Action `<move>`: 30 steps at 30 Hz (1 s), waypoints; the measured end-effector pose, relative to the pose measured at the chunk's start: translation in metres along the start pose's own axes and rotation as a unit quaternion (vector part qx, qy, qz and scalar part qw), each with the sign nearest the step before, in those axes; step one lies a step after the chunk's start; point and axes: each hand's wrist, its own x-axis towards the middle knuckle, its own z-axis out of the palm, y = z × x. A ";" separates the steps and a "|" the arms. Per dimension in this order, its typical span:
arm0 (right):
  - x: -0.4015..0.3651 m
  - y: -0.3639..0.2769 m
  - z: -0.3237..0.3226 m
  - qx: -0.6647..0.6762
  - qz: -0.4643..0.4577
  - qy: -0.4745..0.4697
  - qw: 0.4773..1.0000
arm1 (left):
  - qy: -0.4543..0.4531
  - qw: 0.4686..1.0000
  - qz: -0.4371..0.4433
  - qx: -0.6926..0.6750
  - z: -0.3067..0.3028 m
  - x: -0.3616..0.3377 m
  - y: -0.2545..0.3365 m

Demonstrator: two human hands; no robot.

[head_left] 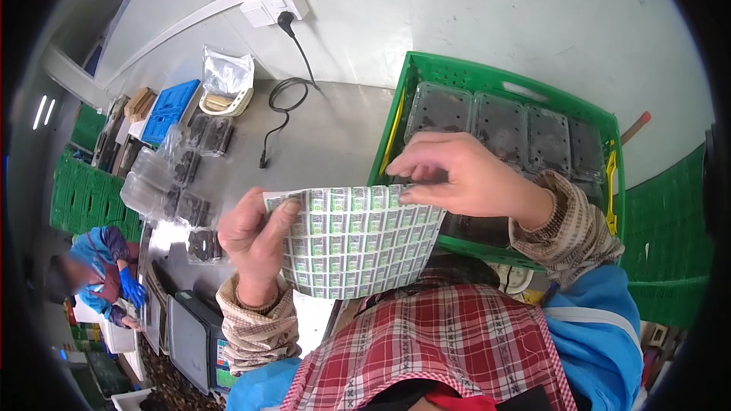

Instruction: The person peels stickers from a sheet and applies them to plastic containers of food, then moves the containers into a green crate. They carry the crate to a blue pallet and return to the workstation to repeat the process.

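Label sheet (358, 243) is bowing; left hand (259, 236) is clamping its corner, presumably steadying it; right hand (453, 171) is meeting the top edge, pinch unclear.

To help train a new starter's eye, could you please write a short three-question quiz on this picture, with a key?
1. True or false: the left hand has its thumb on the printed face of the sheet.
2. Which things sit in the green crate nearest the right hand?
A) Folded cloths
B) Clear plastic boxes
C) Glass bottles
3. Where is the upper end of the black cord plugged in?

Key
1. True.
2. B, clear plastic boxes.
3. Into the white socket strip on the wall.
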 end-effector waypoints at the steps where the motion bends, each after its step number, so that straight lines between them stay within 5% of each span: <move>1: 0.005 0.002 0.003 -0.016 -0.007 -0.006 1.000 | 0.007 1.000 0.008 0.000 0.004 0.002 0.001; 8: -0.001 0.016 0.033 -0.101 -0.054 0.064 0.991 | 0.040 0.990 -0.130 0.026 0.007 -0.008 -0.018; 10: -0.008 0.021 0.047 -0.178 -0.152 0.149 0.961 | 0.072 0.972 -0.217 -0.047 0.014 -0.011 -0.023; 12: -0.013 0.034 0.048 -0.173 -0.160 0.139 0.962 | 0.068 0.967 -0.236 -0.063 0.007 -0.020 -0.044; 13: -0.012 0.044 0.038 0.023 -0.011 0.109 0.994 | 0.101 0.965 -0.238 -0.039 0.003 -0.023 -0.049; 14: -0.010 0.056 0.025 0.218 0.139 0.075 0.963 | 0.134 0.962 -0.240 -0.014 -0.001 -0.025 -0.054; 17: -0.007 0.122 -0.016 0.164 0.231 0.117 0.952 | 0.193 0.942 -0.264 -0.074 -0.014 -0.034 -0.055; 19: -0.010 0.140 -0.017 0.110 0.359 0.037 0.926 | 0.185 0.944 -0.263 -0.078 -0.016 -0.040 -0.061; 24: -0.014 0.166 0.017 -0.006 0.293 -0.034 0.956 | 0.175 0.939 -0.278 -0.099 -0.011 -0.046 -0.053; 26: -0.017 0.177 0.028 -0.259 0.201 -0.021 0.944 | 0.165 0.943 -0.269 -0.100 -0.012 -0.050 -0.054; 27: -0.019 0.161 0.017 -0.344 0.238 -0.001 0.908 | 0.148 0.948 -0.262 -0.105 -0.009 -0.049 -0.057; 30: -0.044 0.182 -0.034 -0.366 0.199 0.066 0.907 | 0.188 0.939 -0.276 -0.076 -0.001 -0.050 -0.057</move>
